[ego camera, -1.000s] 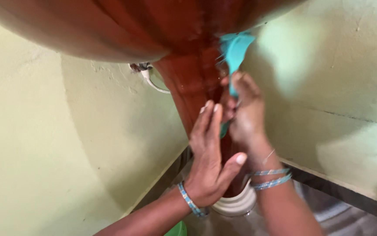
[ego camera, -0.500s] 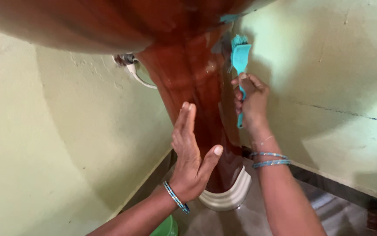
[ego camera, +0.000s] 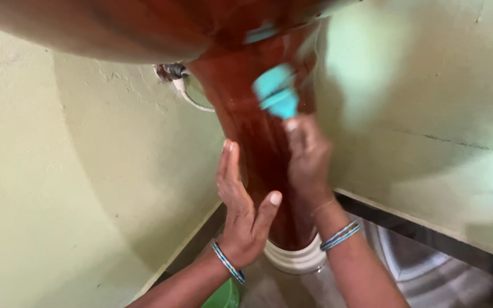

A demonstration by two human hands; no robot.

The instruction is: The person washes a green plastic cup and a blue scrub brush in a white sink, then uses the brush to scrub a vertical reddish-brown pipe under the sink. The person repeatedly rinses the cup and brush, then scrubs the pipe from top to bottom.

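A glossy reddish-brown pedestal (ego camera: 258,142) rises from a white base ring (ego camera: 295,259) to a wide brown basin (ego camera: 115,28) overhead. My left hand (ego camera: 243,211) lies flat and open against the pedestal's left side, fingers pointing up. My right hand (ego camera: 306,157) grips the handle of a teal scrub brush (ego camera: 276,97), whose head is pressed on the pedestal's front and is blurred by motion. Both wrists carry blue bangles.
Pale green walls meet in a corner behind the pedestal. A white hose and a metal fitting (ego camera: 175,77) come out of the left wall. A green container (ego camera: 223,296) shows at the bottom edge. Dark skirting and a tiled floor (ego camera: 417,268) lie at the right.
My right hand has swung the teal brush from the pedestal's right edge onto its front face. My left hand stays flat on the left side. The view has shifted slightly.
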